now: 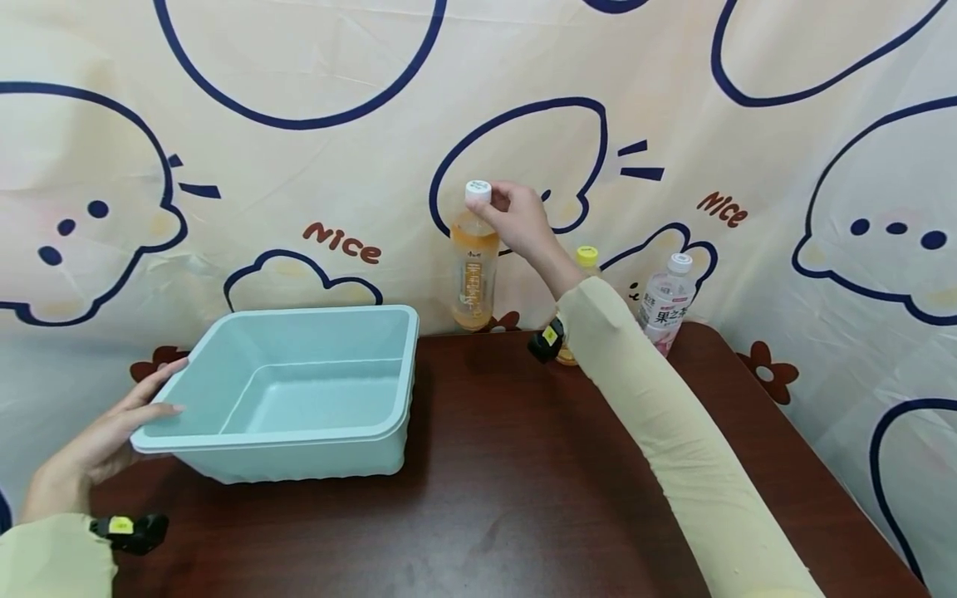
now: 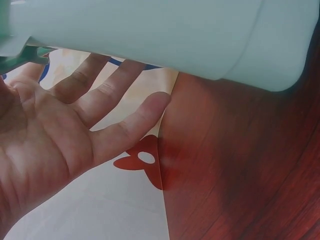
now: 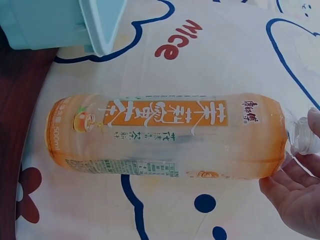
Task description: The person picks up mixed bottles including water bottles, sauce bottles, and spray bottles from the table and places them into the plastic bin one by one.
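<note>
My right hand (image 1: 519, 218) is pinching the white cap of the orange tea bottle (image 1: 473, 270). It's clear plastic with amber drink and an orange label, hanging upright near the table's back edge. My left hand (image 1: 112, 436) lies flat and relaxed against the left side of the tub (image 1: 299, 394), a pale teal rectangular thing sitting empty on the table.

Pale teal tub (image 1: 299, 390) — orange-labelled bottle (image 1: 473, 274), white cap (image 1: 478, 191) — dark red-brown table (image 1: 508, 465)
</note>
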`<control>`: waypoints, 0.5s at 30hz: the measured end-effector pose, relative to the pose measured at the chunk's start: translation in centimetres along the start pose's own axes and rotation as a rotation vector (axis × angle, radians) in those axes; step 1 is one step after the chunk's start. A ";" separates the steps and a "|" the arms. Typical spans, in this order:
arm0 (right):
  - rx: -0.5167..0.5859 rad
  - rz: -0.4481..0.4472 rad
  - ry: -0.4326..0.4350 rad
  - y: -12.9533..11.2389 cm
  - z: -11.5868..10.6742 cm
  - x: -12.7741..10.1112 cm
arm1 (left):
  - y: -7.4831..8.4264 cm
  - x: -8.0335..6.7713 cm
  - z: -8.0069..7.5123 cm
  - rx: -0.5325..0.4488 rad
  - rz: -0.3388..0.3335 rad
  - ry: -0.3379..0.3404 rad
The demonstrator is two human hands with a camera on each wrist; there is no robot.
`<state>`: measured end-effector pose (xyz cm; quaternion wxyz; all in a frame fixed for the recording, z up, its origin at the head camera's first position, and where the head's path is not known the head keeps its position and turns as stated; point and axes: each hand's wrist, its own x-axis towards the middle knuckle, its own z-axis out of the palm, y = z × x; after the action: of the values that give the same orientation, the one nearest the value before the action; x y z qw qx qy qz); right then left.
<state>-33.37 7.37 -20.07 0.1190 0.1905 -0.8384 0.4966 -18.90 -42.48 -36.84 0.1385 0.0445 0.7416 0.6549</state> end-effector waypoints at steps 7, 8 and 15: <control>-0.005 0.009 0.003 -1.0 0.2 0.2 | 0.0 0.2 0.1 -0.004 0.006 0.010; -0.009 0.012 0.001 -1.1 0.2 0.3 | 0.0 0.2 0.1 -0.004 0.005 0.011; 0.013 0.002 -0.016 -2.0 0.5 0.4 | -0.2 0.2 0.0 0.015 0.007 0.016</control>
<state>-32.81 5.98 -18.59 0.1104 0.1941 -0.8364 0.5006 -19.08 -42.51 -37.05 0.1299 0.0431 0.7473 0.6502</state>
